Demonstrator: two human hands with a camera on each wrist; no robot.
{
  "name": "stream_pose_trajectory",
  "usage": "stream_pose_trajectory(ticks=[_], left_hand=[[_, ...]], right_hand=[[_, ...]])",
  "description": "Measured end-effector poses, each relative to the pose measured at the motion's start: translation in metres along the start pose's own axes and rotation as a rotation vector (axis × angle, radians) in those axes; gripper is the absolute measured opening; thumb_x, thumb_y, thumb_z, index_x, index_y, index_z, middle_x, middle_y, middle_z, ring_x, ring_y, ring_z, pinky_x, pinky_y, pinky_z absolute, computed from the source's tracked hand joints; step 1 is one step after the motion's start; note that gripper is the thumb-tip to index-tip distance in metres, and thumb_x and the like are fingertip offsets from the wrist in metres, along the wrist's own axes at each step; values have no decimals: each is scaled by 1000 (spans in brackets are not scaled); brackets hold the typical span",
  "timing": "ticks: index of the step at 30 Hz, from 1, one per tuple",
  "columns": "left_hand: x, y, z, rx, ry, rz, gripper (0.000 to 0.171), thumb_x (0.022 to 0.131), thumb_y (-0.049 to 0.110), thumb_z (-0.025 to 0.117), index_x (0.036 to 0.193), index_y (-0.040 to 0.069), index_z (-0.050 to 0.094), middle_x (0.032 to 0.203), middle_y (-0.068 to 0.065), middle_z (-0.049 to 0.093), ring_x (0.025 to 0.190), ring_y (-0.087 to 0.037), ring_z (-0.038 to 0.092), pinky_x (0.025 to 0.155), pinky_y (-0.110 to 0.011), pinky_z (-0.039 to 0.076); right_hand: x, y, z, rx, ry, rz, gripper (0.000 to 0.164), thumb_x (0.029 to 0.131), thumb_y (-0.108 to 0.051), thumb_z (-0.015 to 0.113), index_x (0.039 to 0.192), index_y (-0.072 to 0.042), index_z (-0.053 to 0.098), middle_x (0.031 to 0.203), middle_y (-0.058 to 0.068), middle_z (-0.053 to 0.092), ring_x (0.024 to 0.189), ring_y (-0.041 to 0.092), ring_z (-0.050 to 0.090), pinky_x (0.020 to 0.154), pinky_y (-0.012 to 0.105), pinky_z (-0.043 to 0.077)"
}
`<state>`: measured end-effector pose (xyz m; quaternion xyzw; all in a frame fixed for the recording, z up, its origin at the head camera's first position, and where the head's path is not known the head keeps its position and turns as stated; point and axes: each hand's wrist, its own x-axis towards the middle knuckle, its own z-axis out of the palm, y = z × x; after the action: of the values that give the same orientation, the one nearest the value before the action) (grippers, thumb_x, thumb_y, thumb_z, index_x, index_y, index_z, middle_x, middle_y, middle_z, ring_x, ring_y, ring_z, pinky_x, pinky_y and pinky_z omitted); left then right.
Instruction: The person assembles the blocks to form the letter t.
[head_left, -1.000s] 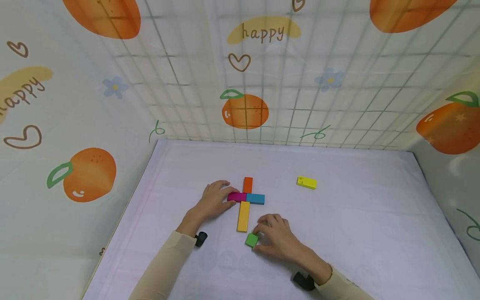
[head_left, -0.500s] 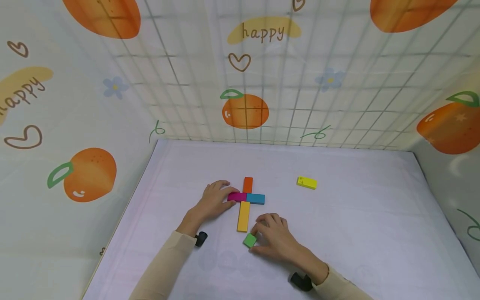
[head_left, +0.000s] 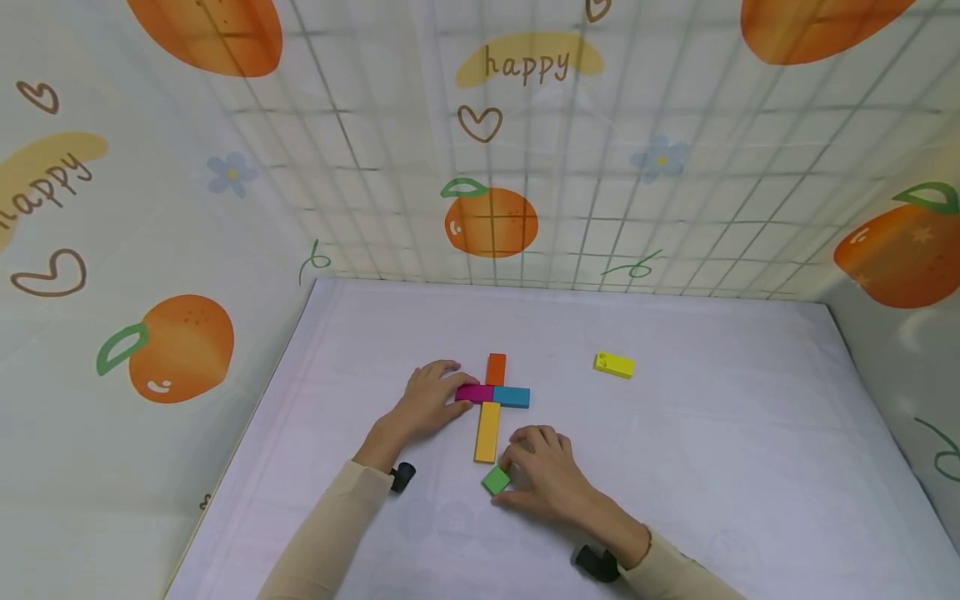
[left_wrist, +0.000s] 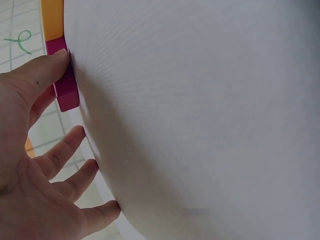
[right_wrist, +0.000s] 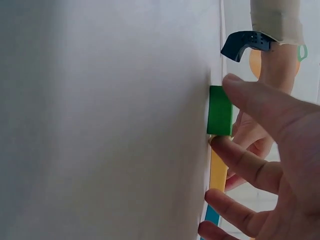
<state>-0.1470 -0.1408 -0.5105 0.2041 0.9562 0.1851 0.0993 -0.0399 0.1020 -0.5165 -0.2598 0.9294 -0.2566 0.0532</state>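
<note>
My left hand (head_left: 429,402) pinches the magenta block (head_left: 471,393) between thumb and forefinger; in the left wrist view the thumb lies on the block's near side and the other fingertips rest on the table. The magenta block butts end to end against a blue block (head_left: 512,397). Above their joint stands an orange-red block (head_left: 496,370), and below it runs a long yellow-orange block (head_left: 487,433), together forming a cross. My right hand (head_left: 549,477) holds a small green block (head_left: 496,481) between thumb and forefinger, turned cornerwise just below the yellow-orange block's lower end.
A bright yellow block (head_left: 614,365) with marks at one end lies apart, at the back right of the white tabletop (head_left: 712,433). Printed fabric walls (head_left: 390,208) rise behind the table and at both sides. Each wrist wears a black camera (head_left: 597,564).
My right hand has slid slightly left with the green block, which has also turned a little. The left hand and the cross of blocks stay in place.
</note>
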Motion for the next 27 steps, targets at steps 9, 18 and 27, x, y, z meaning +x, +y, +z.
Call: stream_pose_trajectory(ticks=[9, 18, 27], left_hand=[[2, -1, 1, 8, 0, -4, 39, 95, 38, 69, 133, 32, 63, 150, -5, 43, 141, -27, 30, 115, -59, 21], [2, -1, 1, 3, 1, 1, 39, 95, 37, 69, 133, 31, 64, 149, -6, 44, 141, -29, 31, 114, -61, 21], [3, 0, 1, 6, -2, -13, 39, 94, 38, 70, 133, 32, 64, 149, -5, 44, 141, -27, 30, 115, -62, 20]], right_hand=[[3, -5, 2, -2, 2, 21, 35, 75, -54, 83, 93, -29, 67, 124, 4, 52, 120, 31, 40, 96, 59, 35], [5, -7, 3, -23, 10, 32, 35, 75, -54, 83, 91, -28, 67, 122, 4, 52, 119, 31, 41, 96, 60, 36], [6, -8, 5, -36, 14, 39, 35, 75, -56, 83, 88, -29, 66, 121, 3, 52, 119, 31, 41, 96, 60, 36]])
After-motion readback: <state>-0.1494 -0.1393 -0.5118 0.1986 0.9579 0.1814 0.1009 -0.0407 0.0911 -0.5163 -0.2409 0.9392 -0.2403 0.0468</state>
